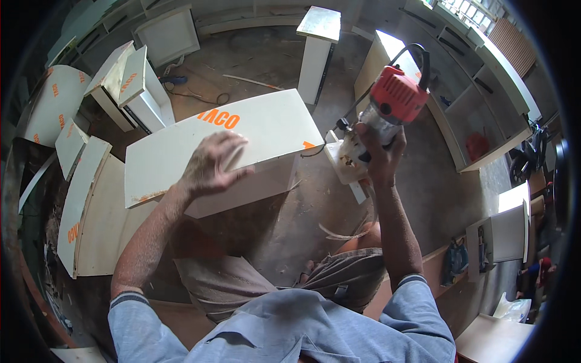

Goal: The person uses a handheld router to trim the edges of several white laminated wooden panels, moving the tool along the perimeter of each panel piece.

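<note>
My right hand (382, 158) is wrapped round the silver body of a trim router (398, 94) with a red top. Its power cord (425, 63) loops from the upper end, and its pale base plate (346, 162) is tilted in the air just off the box's right end. In front of me lies a white box-like cabinet piece (272, 121) with orange print on its top panel. Over that panel's near edge is my left hand (216, 158), dusty and holding nothing, its fingers somewhat apart. Whether it touches the panel I cannot tell.
White drawer-like boxes (145, 91) stand at the back left, and a tall narrow one (316, 66) stands behind the panel. Loose boards (91, 206) lean at the left. A shelved cabinet (469, 91) stands at the right. A wood strip (348, 233) lies near my knee.
</note>
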A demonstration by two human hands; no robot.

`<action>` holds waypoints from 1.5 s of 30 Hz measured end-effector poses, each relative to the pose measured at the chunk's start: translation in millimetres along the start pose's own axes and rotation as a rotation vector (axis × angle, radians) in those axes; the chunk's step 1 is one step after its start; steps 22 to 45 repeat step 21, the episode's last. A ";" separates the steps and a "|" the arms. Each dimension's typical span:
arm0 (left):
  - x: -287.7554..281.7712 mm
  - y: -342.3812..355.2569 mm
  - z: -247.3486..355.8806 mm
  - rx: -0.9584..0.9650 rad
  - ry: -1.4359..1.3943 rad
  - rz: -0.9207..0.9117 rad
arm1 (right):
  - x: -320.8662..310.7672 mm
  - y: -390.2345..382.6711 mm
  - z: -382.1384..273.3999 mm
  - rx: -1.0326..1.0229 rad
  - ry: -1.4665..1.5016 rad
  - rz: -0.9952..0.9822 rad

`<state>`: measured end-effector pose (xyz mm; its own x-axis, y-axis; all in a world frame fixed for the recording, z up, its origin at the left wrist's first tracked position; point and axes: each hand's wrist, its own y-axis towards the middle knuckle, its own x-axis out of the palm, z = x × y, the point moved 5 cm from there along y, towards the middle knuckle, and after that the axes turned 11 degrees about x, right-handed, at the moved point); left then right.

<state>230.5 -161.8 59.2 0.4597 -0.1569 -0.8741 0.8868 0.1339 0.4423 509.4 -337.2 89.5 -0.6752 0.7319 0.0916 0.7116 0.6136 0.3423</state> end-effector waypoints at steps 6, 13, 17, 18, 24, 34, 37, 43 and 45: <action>27.0 73.0 -83.1 -0.393 0.014 0.218 | 20.0 -2.6 10.4 0.036 -0.065 -0.048; 72.6 104.9 -111.9 -0.657 0.008 0.001 | 45.4 -8.1 13.4 -0.053 -0.072 -0.072; 73.2 100.5 -116.2 -0.629 0.001 0.020 | 56.5 -8.6 13.6 -0.078 -0.125 -0.082; 74.4 101.9 -118.5 -0.636 0.031 0.031 | 57.6 -8.0 17.5 -0.067 -0.134 -0.092; 83.0 98.5 -125.5 -0.674 0.067 0.021 | 55.5 -4.4 33.2 -0.007 -0.118 -0.116; 83.0 98.5 -125.5 -0.674 0.067 0.021 | 55.5 -4.4 33.2 -0.007 -0.118 -0.116; 83.0 98.5 -125.5 -0.674 0.067 0.021 | 55.5 -4.4 33.2 -0.007 -0.118 -0.116; 83.0 98.5 -125.5 -0.674 0.067 0.021 | 55.5 -4.4 33.2 -0.007 -0.118 -0.116; 83.0 98.5 -125.5 -0.674 0.067 0.021 | 55.5 -4.4 33.2 -0.007 -0.118 -0.116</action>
